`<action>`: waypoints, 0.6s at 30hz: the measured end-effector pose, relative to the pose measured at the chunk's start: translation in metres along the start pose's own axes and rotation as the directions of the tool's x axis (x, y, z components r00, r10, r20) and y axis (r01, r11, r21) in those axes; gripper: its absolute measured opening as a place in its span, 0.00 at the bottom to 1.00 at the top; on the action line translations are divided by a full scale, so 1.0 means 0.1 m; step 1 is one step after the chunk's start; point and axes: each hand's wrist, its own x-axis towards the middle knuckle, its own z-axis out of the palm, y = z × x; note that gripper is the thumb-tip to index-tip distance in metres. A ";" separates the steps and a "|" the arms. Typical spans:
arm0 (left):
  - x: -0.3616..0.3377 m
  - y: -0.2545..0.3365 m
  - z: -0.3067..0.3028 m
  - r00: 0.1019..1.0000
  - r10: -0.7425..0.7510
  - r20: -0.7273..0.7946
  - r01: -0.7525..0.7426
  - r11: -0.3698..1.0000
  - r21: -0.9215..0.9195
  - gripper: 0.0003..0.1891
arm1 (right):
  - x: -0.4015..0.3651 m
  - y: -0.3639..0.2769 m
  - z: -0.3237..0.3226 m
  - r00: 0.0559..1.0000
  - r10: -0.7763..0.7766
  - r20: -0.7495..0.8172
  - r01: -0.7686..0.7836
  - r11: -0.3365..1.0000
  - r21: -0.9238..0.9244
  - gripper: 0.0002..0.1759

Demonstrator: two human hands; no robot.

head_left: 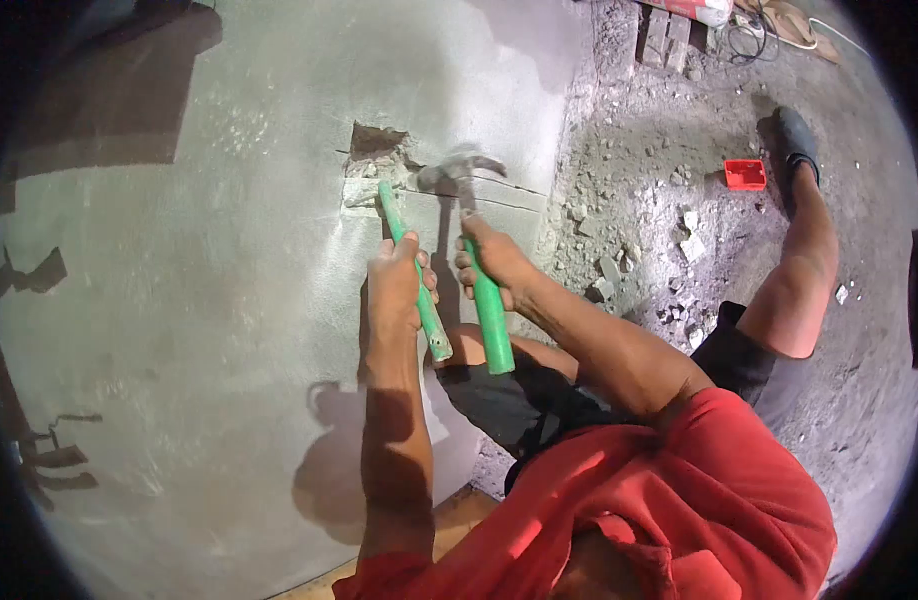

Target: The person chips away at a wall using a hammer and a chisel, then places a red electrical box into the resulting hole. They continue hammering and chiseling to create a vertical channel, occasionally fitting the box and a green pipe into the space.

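My left hand [392, 285] is closed around the shaft of a long green-handled tool [397, 222], which has a hole near its lower end. Its upper end lies against the grey wall [269, 260], just below a rough rectangular hole [374, 148]; the tool's exact kind is unclear. In my right hand [494, 255] is a claw hammer [491, 320], gripped at the top of its green handle. The hammer's head is slightly blurred and stands right of the hole, close to the other tool's upper end. Cut lines run across the wall from the hole.
Rubble [604, 270] and dust cover the floor along the wall. A small red box [745, 175] sits near my shoe [796, 135]. Farther off are grey blocks [665, 40], a bag [694, 8] and a cable [749, 40]. Shadows fall on the wall.
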 end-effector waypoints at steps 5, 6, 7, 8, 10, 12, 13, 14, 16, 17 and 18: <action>-0.03 -0.07 -0.03 0.999 -0.022 -0.040 0.025 0.997 0.077 0.09 | -0.09 0.10 0.06 0.946 -0.129 -0.297 0.233 0.909 0.347 0.25; -0.04 -0.03 -0.01 0.999 -0.023 -0.038 0.027 0.995 0.092 0.09 | -0.03 0.18 0.18 0.933 -0.155 -0.324 0.287 0.864 0.413 0.24; -0.02 -0.05 0.00 1.000 -0.015 -0.027 0.018 0.996 0.091 0.09 | -0.01 0.19 0.22 0.949 -0.164 -0.269 0.221 0.955 0.197 0.23; 0.02 -0.07 -0.01 1.000 0.004 -0.017 -0.002 0.996 0.084 0.09 | 0.00 0.13 0.18 0.982 -0.092 -0.168 0.106 0.992 0.075 0.23; 0.01 -0.09 -0.01 1.000 0.024 0.002 -0.024 0.997 0.073 0.09 | 0.00 0.04 0.03 0.996 -0.010 -0.086 0.005 0.998 -0.063 0.23; 0.00 -0.10 0.00 1.000 0.016 -0.023 -0.015 0.998 0.060 0.09 | -0.04 -0.07 -0.24 0.993 -0.073 -0.098 0.082 0.992 0.095 0.22; 0.01 -0.10 0.00 1.000 0.009 -0.026 -0.008 0.999 0.054 0.09 | -0.03 -0.07 -0.25 0.993 -0.065 -0.100 0.074 0.993 0.089 0.22; 0.00 -0.11 -0.02 1.000 0.000 -0.029 0.002 0.998 0.058 0.09 | -0.01 -0.04 -0.26 0.958 -0.190 -0.215 0.249 0.923 0.294 0.23; -0.03 -0.13 -0.08 0.999 -0.013 -0.032 0.015 0.998 0.065 0.09 | -0.07 -0.01 -0.04 0.879 -0.248 -0.407 0.444 0.739 0.507 0.24; -0.03 -0.10 -0.12 1.000 -0.017 -0.012 0.018 0.997 0.073 0.09 | -0.04 0.12 0.05 0.901 -0.237 -0.362 0.375 0.845 0.380 0.24; -0.03 -0.07 -0.12 1.000 -0.016 0.015 0.015 0.997 0.081 0.09 | -0.02 0.07 0.10 0.972 -0.146 -0.182 0.176 0.972 0.157 0.25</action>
